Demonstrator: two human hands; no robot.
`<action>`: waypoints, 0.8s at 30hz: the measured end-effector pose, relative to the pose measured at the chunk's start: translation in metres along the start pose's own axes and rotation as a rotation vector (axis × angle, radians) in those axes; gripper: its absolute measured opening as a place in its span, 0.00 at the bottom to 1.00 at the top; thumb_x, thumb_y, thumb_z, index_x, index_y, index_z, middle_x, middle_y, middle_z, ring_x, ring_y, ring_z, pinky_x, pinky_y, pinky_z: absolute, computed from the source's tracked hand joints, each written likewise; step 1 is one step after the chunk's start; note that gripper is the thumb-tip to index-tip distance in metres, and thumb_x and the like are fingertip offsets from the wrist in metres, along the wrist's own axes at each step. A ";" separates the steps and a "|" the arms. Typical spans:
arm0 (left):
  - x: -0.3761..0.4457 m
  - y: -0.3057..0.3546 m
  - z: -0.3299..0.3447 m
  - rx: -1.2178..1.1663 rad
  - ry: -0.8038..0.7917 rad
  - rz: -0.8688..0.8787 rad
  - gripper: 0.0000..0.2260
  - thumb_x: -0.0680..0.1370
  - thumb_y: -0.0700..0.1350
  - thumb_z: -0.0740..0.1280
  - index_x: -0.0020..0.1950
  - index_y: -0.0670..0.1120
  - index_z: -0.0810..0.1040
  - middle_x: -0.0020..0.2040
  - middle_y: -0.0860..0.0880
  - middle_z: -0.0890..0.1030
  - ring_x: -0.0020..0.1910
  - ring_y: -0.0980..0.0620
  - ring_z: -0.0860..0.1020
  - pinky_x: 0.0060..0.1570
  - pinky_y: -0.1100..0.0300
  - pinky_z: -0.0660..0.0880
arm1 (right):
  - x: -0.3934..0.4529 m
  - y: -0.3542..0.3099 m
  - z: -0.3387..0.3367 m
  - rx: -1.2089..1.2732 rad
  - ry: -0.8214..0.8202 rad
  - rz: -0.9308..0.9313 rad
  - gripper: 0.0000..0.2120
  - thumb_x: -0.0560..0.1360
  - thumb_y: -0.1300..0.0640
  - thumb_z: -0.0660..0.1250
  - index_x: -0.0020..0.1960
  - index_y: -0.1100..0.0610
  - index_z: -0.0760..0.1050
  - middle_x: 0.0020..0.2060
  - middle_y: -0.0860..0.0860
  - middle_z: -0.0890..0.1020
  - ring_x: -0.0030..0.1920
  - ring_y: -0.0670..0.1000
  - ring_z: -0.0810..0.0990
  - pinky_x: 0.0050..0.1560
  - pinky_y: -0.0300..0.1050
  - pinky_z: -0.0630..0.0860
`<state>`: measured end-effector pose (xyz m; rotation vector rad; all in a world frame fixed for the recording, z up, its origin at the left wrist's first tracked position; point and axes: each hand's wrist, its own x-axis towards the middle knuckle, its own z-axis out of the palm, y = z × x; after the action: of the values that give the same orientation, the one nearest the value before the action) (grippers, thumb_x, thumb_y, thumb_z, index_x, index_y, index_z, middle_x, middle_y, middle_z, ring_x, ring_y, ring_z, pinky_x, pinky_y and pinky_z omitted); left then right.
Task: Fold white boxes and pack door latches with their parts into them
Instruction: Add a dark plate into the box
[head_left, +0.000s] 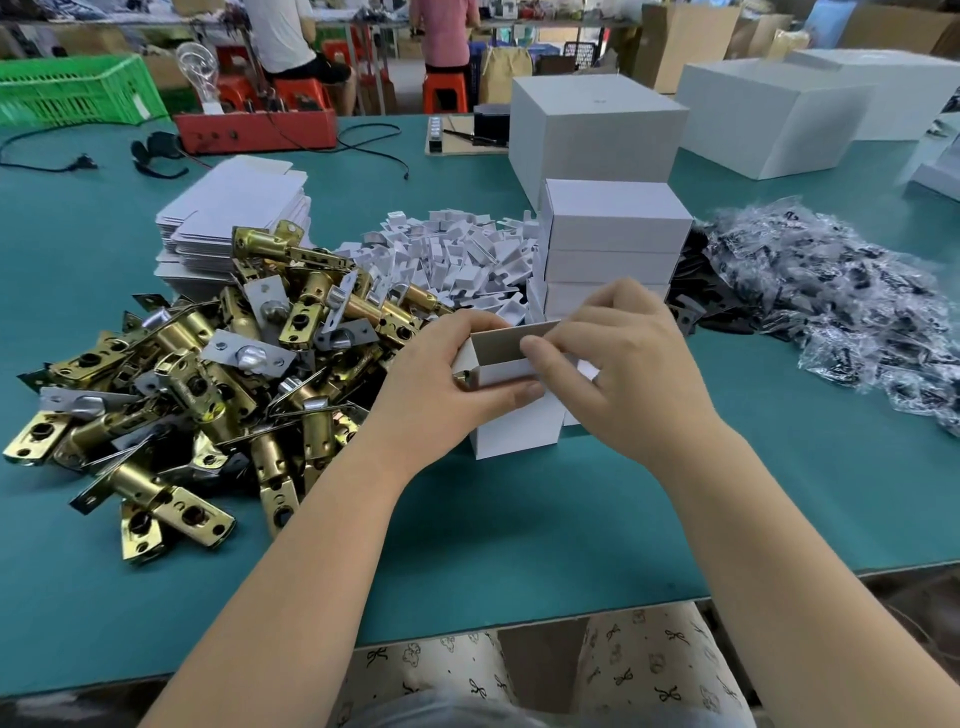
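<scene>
A teal surface (467, 545) carries a heap of brass door latches (208, 374) at the left, a pile of bagged parts (841, 301) at the right and a stack of closed white boxes (610, 234) between them. In front of that stack, the left hand (441, 374) and right hand (618, 353) both grip a small open white box (506, 358), held just above the surface.

Left hand (447, 374) and right hand (618, 358) gripping a small white box (511, 358) above the green table (467, 545), open end facing left, pile of brass door latches (208, 374) at left, stacked white boxes (613, 234) behind, bagged parts (831, 291) at right
</scene>
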<state>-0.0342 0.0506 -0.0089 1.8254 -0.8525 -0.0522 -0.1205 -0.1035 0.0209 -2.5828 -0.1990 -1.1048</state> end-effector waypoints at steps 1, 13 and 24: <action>0.000 0.000 0.000 0.000 0.000 0.003 0.19 0.65 0.63 0.75 0.53 0.61 0.76 0.49 0.59 0.79 0.50 0.59 0.77 0.48 0.61 0.75 | -0.002 0.001 0.002 0.016 -0.006 0.000 0.20 0.76 0.50 0.60 0.35 0.61 0.82 0.31 0.51 0.82 0.41 0.58 0.74 0.45 0.53 0.72; -0.002 0.005 0.009 -0.251 -0.010 0.027 0.16 0.68 0.51 0.75 0.53 0.55 0.77 0.45 0.64 0.81 0.46 0.65 0.80 0.42 0.73 0.74 | -0.010 0.105 -0.018 0.215 0.300 0.786 0.07 0.72 0.55 0.63 0.49 0.48 0.76 0.36 0.40 0.77 0.36 0.42 0.74 0.41 0.39 0.69; -0.001 0.003 0.022 -0.396 -0.077 0.037 0.16 0.69 0.46 0.76 0.54 0.52 0.77 0.44 0.60 0.82 0.45 0.62 0.81 0.43 0.68 0.77 | -0.024 0.181 -0.007 -0.607 -0.249 1.118 0.23 0.76 0.56 0.62 0.70 0.56 0.66 0.72 0.61 0.61 0.72 0.62 0.55 0.70 0.67 0.52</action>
<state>-0.0456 0.0330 -0.0161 1.4428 -0.8607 -0.2518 -0.0965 -0.2762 -0.0350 -2.5577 1.5268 -0.4187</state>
